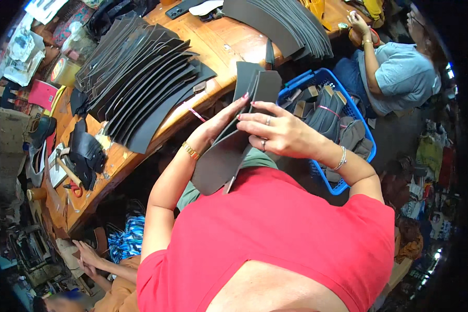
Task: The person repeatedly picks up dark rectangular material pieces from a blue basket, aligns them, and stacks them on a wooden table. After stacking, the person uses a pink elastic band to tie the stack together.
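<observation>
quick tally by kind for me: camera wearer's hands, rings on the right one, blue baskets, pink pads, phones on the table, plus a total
Hands: 2 (left hand, right hand)
Rings: 2
Blue basket: 1
Pink pad: 1
Phone: 1
Total: 7

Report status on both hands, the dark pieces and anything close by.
Left hand and right hand holding dark pieces between them. Pieces stacked, splayed at upper end. Blue basket close on right, wooden table left.
</observation>
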{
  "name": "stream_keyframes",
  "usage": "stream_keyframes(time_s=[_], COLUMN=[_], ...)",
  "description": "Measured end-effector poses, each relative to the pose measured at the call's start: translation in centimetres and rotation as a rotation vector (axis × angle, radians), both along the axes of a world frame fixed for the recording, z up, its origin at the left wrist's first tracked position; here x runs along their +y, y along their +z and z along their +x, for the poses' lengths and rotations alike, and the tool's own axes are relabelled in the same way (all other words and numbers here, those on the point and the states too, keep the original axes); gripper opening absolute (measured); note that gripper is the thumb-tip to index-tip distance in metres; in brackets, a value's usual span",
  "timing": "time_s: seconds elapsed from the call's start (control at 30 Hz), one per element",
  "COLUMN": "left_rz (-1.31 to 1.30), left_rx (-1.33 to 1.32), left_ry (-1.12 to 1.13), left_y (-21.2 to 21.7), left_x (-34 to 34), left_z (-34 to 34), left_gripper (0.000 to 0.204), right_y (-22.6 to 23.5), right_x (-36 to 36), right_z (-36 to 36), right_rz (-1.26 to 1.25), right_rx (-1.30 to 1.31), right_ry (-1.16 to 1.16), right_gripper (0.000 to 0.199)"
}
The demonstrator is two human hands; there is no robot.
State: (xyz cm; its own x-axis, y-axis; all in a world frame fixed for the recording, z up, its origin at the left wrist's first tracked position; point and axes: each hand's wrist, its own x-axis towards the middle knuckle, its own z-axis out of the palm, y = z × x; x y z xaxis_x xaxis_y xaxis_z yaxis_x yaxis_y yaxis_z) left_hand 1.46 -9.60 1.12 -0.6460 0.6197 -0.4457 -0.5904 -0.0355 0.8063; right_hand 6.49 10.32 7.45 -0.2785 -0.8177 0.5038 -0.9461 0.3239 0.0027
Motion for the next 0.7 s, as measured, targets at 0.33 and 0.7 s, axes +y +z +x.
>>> stream_keyframes(time_s=[0.33, 0.7], left_rz=[-0.035, -0.542], left_rx=[-0.306, 0.965], left_ry=[-0.177, -0.407], left_y=[1.4, 10.8], left_x=[0.9, 2.7], left_z=[-2.3, -16.9], left_gripper=[0.031, 0.042], right_y=[-0.2, 2.2], right_x=[2.9, 11.9], right_z=[-0.2, 1.7], right_rz=[-0.072, -0.326], right_rx=[-0.021, -0.218], right_ry=[-0.021, -0.500], right_gripper=[0.021, 0.031])
